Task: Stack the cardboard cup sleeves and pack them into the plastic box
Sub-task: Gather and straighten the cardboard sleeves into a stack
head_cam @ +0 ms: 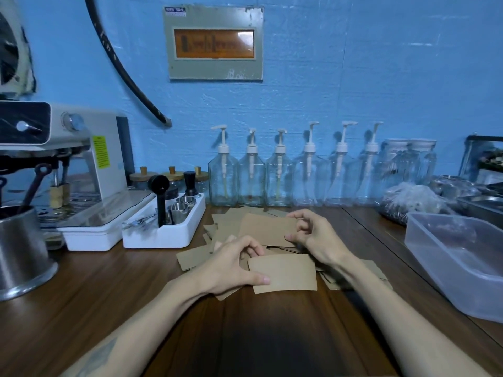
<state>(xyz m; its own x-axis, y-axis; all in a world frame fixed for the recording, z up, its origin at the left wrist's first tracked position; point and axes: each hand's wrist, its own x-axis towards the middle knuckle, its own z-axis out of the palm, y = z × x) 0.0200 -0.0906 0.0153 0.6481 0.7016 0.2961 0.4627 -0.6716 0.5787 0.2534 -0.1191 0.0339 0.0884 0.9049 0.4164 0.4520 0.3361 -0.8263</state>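
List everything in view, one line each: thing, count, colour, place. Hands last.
cup sleeves: many, brown, loose pile at table centre
plastic box: one, clear, empty, right edge of table
pump bottles: six, clear with white pumps, along the blue wall
glass jars: two, clear, right of the bottles
espresso machine: one, white, far left
white tray: one, holding black and steel coffee tools, left of the pile
steel pitcher: one, silver, near left edge
table: one, dark wood
left hand: pinching one sleeve
right hand: pinching another sleeve
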